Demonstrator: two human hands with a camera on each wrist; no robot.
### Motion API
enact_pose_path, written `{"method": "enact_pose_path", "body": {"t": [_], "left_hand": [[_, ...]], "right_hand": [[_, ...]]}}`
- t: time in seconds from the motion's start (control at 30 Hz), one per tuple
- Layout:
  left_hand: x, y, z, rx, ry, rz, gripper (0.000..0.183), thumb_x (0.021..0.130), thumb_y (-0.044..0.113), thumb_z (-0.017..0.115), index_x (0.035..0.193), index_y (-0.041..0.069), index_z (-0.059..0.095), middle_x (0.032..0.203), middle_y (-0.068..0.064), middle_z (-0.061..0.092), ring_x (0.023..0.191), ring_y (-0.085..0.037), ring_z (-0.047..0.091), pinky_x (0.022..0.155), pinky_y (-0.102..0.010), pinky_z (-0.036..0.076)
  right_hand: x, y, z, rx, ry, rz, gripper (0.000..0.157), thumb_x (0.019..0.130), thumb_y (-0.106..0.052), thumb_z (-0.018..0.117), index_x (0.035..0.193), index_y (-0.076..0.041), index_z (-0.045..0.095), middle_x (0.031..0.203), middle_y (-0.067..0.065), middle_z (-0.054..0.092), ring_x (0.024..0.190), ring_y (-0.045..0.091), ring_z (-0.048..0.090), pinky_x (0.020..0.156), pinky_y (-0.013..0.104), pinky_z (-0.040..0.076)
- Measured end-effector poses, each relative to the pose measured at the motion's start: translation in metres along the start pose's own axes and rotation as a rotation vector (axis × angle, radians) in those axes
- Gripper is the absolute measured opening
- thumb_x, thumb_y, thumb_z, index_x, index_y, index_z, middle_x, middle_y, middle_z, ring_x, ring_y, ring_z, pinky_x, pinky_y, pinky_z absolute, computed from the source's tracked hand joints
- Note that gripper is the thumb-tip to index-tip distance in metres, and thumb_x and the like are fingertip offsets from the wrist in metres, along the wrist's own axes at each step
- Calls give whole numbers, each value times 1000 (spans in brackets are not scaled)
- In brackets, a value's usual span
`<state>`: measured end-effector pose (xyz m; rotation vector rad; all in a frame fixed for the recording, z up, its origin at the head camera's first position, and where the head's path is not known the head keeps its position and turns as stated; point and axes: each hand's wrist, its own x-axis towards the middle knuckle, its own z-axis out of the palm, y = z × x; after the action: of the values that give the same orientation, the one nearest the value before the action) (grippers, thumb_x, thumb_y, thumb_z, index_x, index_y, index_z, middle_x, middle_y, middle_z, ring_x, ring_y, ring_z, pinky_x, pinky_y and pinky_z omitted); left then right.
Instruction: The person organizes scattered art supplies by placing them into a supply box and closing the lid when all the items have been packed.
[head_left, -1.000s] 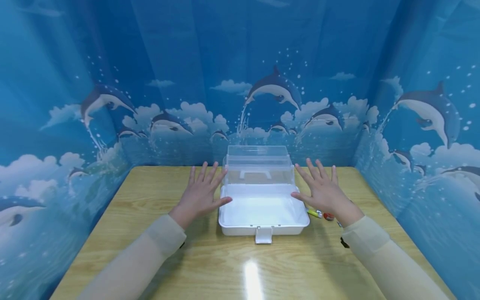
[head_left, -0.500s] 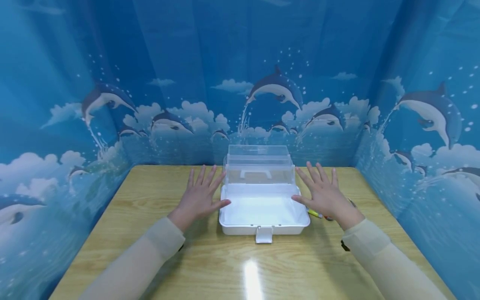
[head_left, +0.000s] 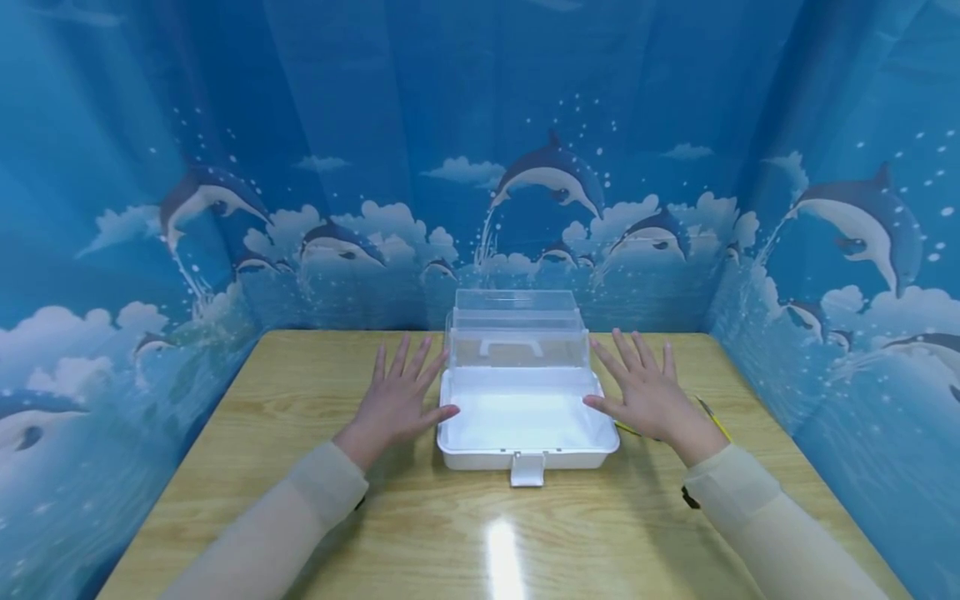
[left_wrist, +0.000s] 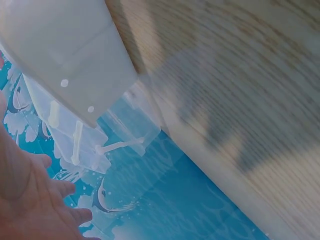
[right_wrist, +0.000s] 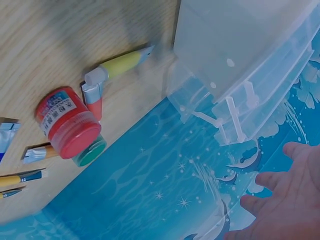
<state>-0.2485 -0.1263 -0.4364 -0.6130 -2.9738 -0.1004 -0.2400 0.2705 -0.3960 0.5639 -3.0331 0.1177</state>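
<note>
A white plastic storage box (head_left: 525, 460) with a latch on its front stands on the table, its clear lid and trays (head_left: 517, 329) raised at the back. My left hand (head_left: 393, 408) hovers by the box's left side, fingers spread, holding nothing. On the right side, my right hand (head_left: 652, 402) is held the same way, also with nothing in it. Both thumbs reach in front of the box's side rims in the head view. Touching or apart, I cannot tell. The right wrist view shows the box's outer wall (right_wrist: 225, 45) beyond the palm.
Art supplies lie right of the box: a red paint jar (right_wrist: 67, 120), a green-lidded jar (right_wrist: 91, 152), a yellow paint tube (right_wrist: 122, 64), a red tube (right_wrist: 93, 102) and paintbrushes (right_wrist: 20, 178). My right arm hides most of them from above. Dolphin-print curtains (head_left: 480, 125) surround the wooden table (head_left: 420, 533).
Both hands have shifted slightly downward in the head view, still spread. The red jar beside my right wrist is now covered, and a yellow brush shows on that wrist's other side.
</note>
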Motion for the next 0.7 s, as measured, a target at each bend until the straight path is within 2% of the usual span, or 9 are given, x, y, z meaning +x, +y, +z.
{"method": "enact_pose_path", "body": {"t": [0.2,0.47,0.7], "left_hand": [[-4,1,1,-6,-12,2,95,89,84,27,163,25,14,168,-11,2,151,-40,-10,114,-63,-14],[-7,2,6,-10,-62,-20,96,87,86,20,162,29,2,166,-6,-6,150,-38,-15,115,-63,-15],[-8,3,12,-26,-48,-17,97,87,86,20,162,26,9,167,-9,4,150,-40,-7,116,-66,-6]], "right_hand": [[-2,0,5,12,4,1,92,94,-70,48,163,-22,11,167,20,-1,150,48,-5,107,73,-17],[-4,2,11,9,0,-1,91,94,-70,47,163,-23,12,167,19,-1,150,46,-6,108,73,-15],[-5,3,16,13,-3,0,90,94,-71,46,163,-22,12,167,18,-2,150,46,-7,108,73,-15]]}}
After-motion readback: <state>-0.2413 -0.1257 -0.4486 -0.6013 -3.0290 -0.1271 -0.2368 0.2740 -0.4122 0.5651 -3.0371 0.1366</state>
